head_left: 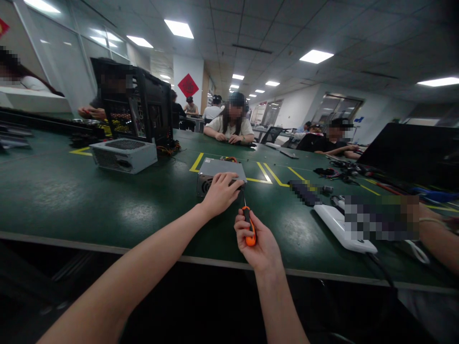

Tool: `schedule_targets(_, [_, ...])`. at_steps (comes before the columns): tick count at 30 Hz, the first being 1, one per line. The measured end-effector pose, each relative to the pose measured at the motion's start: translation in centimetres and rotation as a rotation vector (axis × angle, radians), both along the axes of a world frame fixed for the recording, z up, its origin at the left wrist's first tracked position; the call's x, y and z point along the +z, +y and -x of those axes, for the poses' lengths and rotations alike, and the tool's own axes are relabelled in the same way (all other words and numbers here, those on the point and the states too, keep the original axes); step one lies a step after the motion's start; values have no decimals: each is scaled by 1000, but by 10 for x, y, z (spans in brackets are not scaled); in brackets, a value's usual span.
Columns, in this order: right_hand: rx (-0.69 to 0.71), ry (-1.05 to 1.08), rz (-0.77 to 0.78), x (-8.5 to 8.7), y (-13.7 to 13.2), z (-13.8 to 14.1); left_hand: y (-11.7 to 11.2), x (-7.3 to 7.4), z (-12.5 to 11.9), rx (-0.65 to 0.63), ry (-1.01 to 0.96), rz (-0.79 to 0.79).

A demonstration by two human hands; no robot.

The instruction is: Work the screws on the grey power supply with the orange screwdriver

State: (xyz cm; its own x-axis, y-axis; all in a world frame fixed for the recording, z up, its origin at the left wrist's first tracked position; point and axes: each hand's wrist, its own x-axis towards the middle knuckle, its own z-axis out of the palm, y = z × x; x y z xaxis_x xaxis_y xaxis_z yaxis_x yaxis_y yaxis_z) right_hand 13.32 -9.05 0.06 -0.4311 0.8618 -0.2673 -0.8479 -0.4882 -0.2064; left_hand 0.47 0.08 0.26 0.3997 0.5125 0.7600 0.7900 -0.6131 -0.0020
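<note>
A grey computer power supply (215,166) sits on the green table in front of me, its fan grille facing my side. My left hand (221,195) grips its near right part, fingers bent over the top edge and covering some of the near face. In my right hand (261,241) is a screwdriver (251,238) with an orange and black handle, the fingers wrapped round it. Its thin shaft points away from me, up to the near right corner of the power supply. Whether the tip meets a screw is hidden by my left hand.
A second power supply (125,155) lies at the left beside an open black computer case (138,102). Rightward are a white power adapter-like block (344,229), cables (340,169) and a black monitor-like panel (412,153). Another person (229,122) sits opposite; a co-worker's arm (437,239) reaches in at right.
</note>
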Motion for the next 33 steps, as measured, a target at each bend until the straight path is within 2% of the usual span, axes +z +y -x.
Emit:
schedule_targets(2, [3,-58,-32,1,-1,1,0,-1,-1,-13,26,-7])
schedule_targets(4, [-55,-145,-58,3,-4,2,0,-3,-2,-18,50,-14])
schedule_targets(6, [-195,-273,-115,5,-7,4,1,-3,-1,-20,70,-23])
schedule_targets(9, [-491,-488,-248,5,-11,4,2,-4,0,-14,83,-33])
schedule_targets(12, [-642,-602,-366,4,-14,6,2,-4,0,-3,86,-34])
schedule_targets(16, [-718,-736,-569,0,-17,10,1,-4,-1,-3,84,-30])
schedule_targets(18, [-733,-896,-653,-1,-19,9,1,-3,-1,-4,73,-22])
schedule_targets(21, [-727,-1144,-697,1,-20,4,1,-2,0,-1,34,2])
schedule_targets(23, [-769,-1277,-735,2,-20,1,1,-2,0,0,4,17])
schedule_targets(26, [-856,-1463,-877,2,-18,-4,2,-2,0,-2,-24,32])
schedule_targets(30, [-841,-1729,-1075,-2,-15,-10,2,-2,-1,4,-32,40])
schedule_targets(33, [-829,-1835,-1115,-5,-14,-12,2,-2,0,14,-27,44])
